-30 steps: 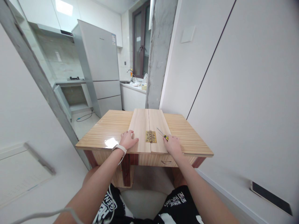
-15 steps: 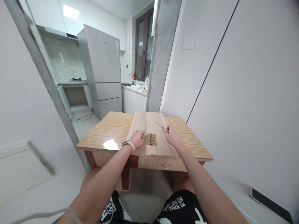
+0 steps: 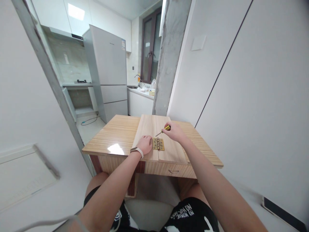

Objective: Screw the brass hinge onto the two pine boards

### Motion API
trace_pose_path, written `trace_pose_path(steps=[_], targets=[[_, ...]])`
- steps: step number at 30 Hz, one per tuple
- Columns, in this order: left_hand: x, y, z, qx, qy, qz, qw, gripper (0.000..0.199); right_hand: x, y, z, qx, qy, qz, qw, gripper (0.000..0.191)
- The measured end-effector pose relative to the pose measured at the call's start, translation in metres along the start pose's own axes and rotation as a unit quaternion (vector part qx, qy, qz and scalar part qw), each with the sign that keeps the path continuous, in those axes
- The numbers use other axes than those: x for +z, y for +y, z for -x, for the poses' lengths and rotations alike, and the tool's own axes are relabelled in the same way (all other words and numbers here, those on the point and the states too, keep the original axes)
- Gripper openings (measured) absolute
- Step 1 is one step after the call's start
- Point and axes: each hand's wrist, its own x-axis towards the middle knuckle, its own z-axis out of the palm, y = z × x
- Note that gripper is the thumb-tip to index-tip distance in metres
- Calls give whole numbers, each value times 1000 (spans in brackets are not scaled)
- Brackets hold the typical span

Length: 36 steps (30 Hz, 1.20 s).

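Screwdriver (image 3: 167, 128) sits pinched in right hand (image 3: 176, 132); left hand (image 3: 145, 145) rests half-uncurled on board (image 3: 147, 125).

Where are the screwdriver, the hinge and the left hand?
Screwdriver (image 3: 167, 128): head view, on its yellow-and-black handle.
Hinge (image 3: 158, 144): head view, on the barrel down its middle.
Left hand (image 3: 145, 144): head view, on the back of the hand.

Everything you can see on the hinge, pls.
The hinge looks like brass: shiny, gold-coloured, two rectangular leaves joined by a central barrel. It lies opened flat where two wooden boards meet, one leaf on each, barrel along the join. Dark spots on the leaves may be screws or holes; too small to tell. The left hand is at its left edge, the screwdriver's tip near its far end; contact with either is unclear.
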Motion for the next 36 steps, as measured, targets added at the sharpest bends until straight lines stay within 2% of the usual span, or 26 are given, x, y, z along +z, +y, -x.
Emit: trace_pose_path(steps=[10,16,20,28,33,36], targets=[[0,-2,0,6,7,3,1000,28,17,-4,-1,9,-48,58,997,11],[0,-3,0,9,7,1,1000,28,19,-5,-8,6,-37,90,995,12],[0,-3,0,6,4,-1,1000,29,20,-6,-14,17,-56,109,992,13],[0,-2,-1,3,1,2,1000,30,21,-9,-25,19,-76,143,987,21],[0,-1,-1,-5,-6,9,1000,29,22,-20,-40,21,-108,179,978,26],[0,-1,-1,-2,-5,14,1000,29,24,-31,-50,19,-113,189,975,39]])
